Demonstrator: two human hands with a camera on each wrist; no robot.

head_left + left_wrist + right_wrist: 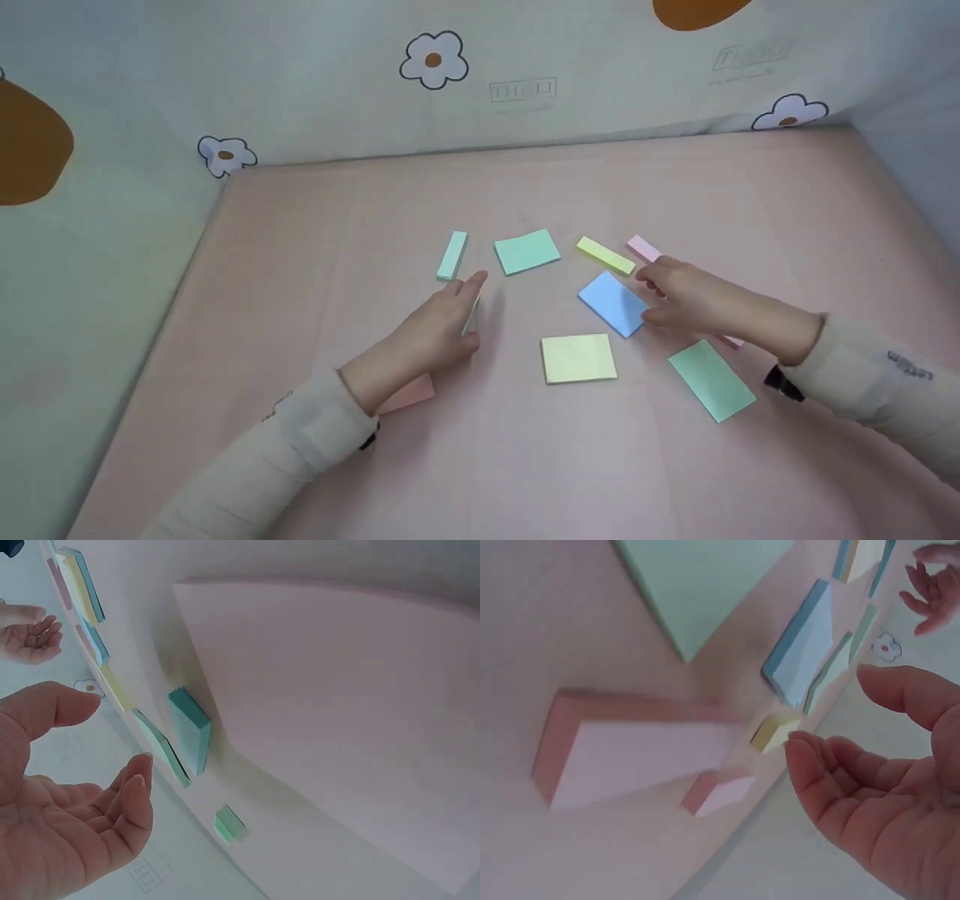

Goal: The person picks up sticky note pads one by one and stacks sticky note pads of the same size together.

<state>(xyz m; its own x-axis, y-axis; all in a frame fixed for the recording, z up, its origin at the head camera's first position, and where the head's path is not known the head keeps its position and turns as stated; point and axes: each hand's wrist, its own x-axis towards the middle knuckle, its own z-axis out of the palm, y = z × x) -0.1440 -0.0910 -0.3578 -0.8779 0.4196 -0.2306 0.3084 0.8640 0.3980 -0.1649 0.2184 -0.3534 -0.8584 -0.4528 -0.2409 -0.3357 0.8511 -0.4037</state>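
Bare and holding nothing, my left hand (pixel 424 330) hovers over the table's left-centre, its thumb and fingers apart in the left wrist view. Partly behind it lies a pad (pixel 471 316), with a narrow mint sticky-note pad (pixel 452 255) just beyond the fingertips. A salmon pad (pixel 409 394) shows below the wrist and looms large in the left wrist view. My right hand (pixel 686 296), also bare, has loosely bent fingers over the right edge of a blue sticky-note pad (pixel 611 304). Beside its fingertips are a narrow yellow pad (pixel 604 256) and a narrow pink one (pixel 643 248).
A mint pad (pixel 527 252) lies at the back centre, a pale yellow pad (pixel 578 359) in the middle, and a green pad (pixel 712 380) at front right. Another pink pad (pixel 637 757) sits under the right wrist. Flower-printed cloth (pixel 337 90) borders the pink table (pixel 322 217).
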